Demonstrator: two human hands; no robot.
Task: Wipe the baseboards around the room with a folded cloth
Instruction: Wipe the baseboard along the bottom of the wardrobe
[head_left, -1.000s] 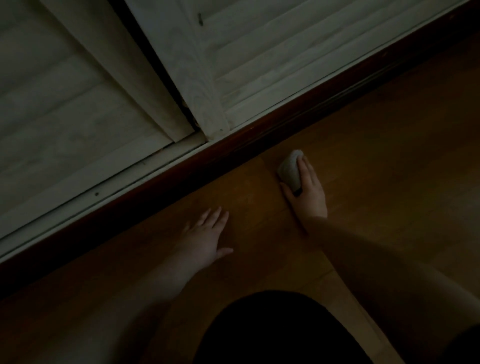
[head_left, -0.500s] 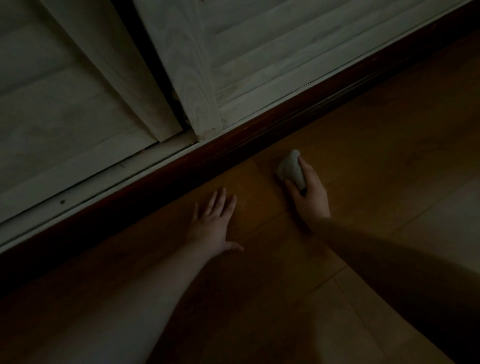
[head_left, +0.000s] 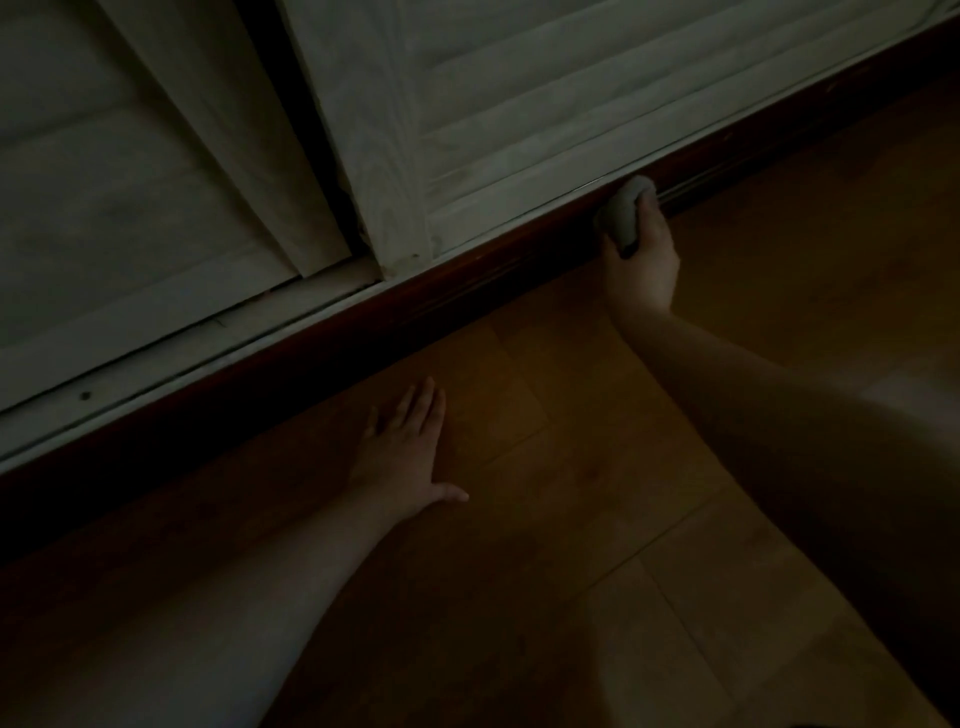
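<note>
Two hands share our work: our right hand (head_left: 640, 260) grips the folded cloth (head_left: 623, 213), pressing it against the dark baseboard (head_left: 467, 291) at far right, while our left hand (head_left: 402, 452) lies open on the floor (head_left: 545, 519), likely bracing us.

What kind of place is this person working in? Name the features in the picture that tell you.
Probably a dim room in a home, at floor level. A wooden plank floor meets a dark baseboard below pale louvred sliding doors. The right hand presses a cloth to the baseboard.
</note>
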